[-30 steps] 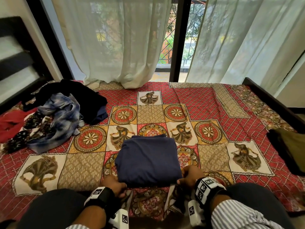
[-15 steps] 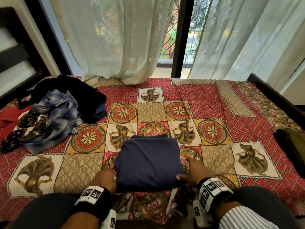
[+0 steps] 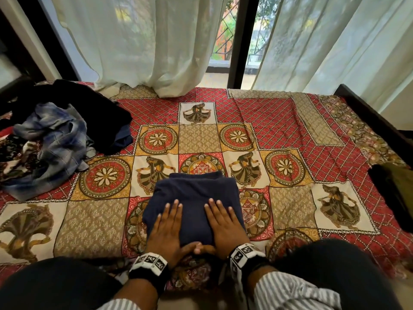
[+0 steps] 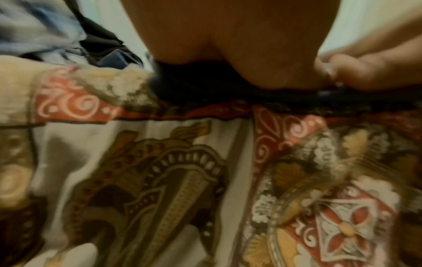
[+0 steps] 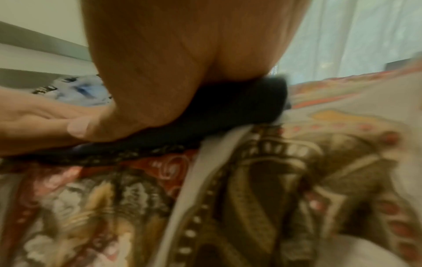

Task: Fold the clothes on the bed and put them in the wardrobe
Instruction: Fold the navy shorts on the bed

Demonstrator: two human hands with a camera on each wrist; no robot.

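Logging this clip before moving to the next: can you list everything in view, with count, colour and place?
folded garment: one, navy, bed centre, near edge
unfolded clothes pile: several pieces, black, blue plaid, floral, red, bed's left side
dark garment: one, black and olive, bed's right edge
bedspread: one, red, yellow and beige patchwork, covering the bed
curtains: two, sheer white, behind the bed
bed frame: dark, right side
wrist cameras: two, black and white, on the wrists
left hand: flat on the folded garment
right hand: flat on the folded garment
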